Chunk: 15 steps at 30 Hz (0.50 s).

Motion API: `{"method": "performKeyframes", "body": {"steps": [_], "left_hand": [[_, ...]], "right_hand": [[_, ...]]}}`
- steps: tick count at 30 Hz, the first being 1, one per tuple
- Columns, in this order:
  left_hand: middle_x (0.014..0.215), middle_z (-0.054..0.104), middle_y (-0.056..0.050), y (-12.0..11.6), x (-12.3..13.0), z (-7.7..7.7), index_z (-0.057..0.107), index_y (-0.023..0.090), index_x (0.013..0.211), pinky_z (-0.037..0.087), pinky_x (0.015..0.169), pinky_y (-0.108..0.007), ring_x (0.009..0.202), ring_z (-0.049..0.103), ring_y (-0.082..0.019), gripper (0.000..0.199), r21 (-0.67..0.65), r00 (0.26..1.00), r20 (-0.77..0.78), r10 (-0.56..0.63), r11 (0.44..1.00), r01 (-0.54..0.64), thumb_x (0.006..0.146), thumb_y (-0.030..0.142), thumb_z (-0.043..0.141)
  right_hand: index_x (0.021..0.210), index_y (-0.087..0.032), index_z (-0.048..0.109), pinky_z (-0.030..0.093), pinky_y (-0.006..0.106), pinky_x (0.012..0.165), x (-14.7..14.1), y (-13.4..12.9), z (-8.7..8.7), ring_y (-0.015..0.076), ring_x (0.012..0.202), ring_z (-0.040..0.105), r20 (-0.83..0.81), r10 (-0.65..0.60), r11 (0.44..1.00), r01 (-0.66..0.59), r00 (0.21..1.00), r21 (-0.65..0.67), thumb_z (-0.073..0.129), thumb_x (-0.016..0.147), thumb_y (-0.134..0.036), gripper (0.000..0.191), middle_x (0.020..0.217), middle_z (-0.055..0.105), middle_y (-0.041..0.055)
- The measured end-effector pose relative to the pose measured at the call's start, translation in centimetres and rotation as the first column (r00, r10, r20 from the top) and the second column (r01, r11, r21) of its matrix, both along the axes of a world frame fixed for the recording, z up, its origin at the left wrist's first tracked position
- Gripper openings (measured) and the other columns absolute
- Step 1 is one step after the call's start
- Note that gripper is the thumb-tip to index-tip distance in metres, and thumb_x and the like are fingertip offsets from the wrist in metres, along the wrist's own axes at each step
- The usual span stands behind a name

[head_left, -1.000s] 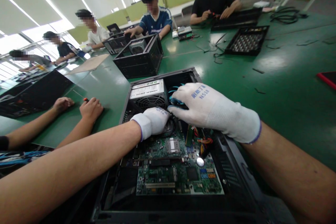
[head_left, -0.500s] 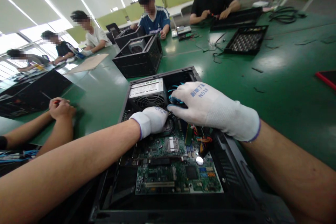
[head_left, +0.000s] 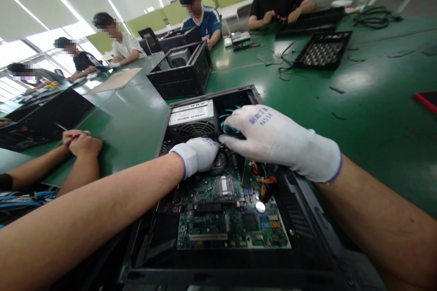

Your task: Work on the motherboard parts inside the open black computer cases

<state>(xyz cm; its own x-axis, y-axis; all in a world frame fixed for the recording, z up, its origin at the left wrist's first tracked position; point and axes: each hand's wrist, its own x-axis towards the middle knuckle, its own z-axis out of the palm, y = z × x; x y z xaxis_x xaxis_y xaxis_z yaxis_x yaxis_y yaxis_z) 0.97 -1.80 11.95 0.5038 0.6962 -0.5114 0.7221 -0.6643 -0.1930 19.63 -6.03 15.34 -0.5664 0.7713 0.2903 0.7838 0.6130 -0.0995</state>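
An open black computer case lies in front of me with a green motherboard inside. My left hand, in a white glove, is closed low over the board beside a coil of black cable; its fingertips are hidden. From the right, my right hand, also gloved, reaches in with thumb and fingers brought together close to the left one. What either hand grips is too small or covered. Behind them sit a power supply and a fan with blue blades, partly covered by the right hand.
Bundled coloured wires lie right of the board. Another open case stands beyond mine, and a dark case is at left near a co-worker's hands. A black perforated panel rests on the green table. Several people work around it.
My hands hold nearly the same place over the board. The view has shifted slightly. At left, the co-worker's hands have moved a little, and across the table a person's arm has shifted.
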Motion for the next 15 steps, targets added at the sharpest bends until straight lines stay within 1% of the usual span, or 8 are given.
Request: {"method": "performKeyframes", "body": {"steps": [5,9,12,15], "left_hand": [[0.130,0.072,-0.016,0.09,-0.02,0.07,0.068,0.013,0.126,0.053,0.106,-0.037,0.120,0.069,-0.031,0.043,-0.012,1.000,-0.013,0.002,1.000,-0.002,0.086,0.028,0.073],[0.130,0.072,-0.015,0.26,-0.05,0.09,0.068,0.014,0.127,0.052,0.107,-0.036,0.121,0.068,-0.030,0.043,-0.012,1.000,-0.028,-0.010,1.000,0.010,0.087,0.030,0.072],[0.131,0.072,-0.015,0.53,-0.27,-0.07,0.068,0.015,0.127,0.053,0.107,-0.037,0.120,0.068,-0.031,0.045,-0.021,0.999,-0.051,-0.011,1.000,0.010,0.086,0.032,0.072],[0.131,0.072,-0.015,0.75,-0.51,-0.30,0.068,0.015,0.127,0.053,0.106,-0.038,0.120,0.069,-0.031,0.047,-0.024,0.999,-0.042,-0.010,1.000,0.009,0.085,0.034,0.073]], "right_hand": [[0.108,-0.014,0.070,0.042,0.036,0.086,-0.08,-0.13,0.24,0.0268,0.099,0.065,0.014,-0.004,1.000,0.004,1.000,-0.007,0.050,0.103,-0.050,0.041,0.107,0.072,0.0131],[0.106,-0.015,0.070,0.042,0.035,0.086,-0.10,-0.10,0.20,0.0270,0.100,0.065,0.010,0.003,1.000,-0.002,1.000,-0.009,0.051,0.103,-0.049,0.040,0.107,0.073,0.0125],[0.105,-0.015,0.070,0.042,0.035,0.084,-0.12,-0.08,0.15,0.0262,0.097,0.065,0.012,0.001,1.000,-0.001,1.000,-0.005,0.050,0.103,-0.050,0.040,0.104,0.073,0.0121],[0.105,-0.015,0.070,0.042,0.035,0.083,-0.11,-0.08,0.15,0.0258,0.095,0.065,0.015,-0.001,1.000,0.001,1.000,-0.006,0.049,0.104,-0.050,0.042,0.104,0.073,0.0126]]}}
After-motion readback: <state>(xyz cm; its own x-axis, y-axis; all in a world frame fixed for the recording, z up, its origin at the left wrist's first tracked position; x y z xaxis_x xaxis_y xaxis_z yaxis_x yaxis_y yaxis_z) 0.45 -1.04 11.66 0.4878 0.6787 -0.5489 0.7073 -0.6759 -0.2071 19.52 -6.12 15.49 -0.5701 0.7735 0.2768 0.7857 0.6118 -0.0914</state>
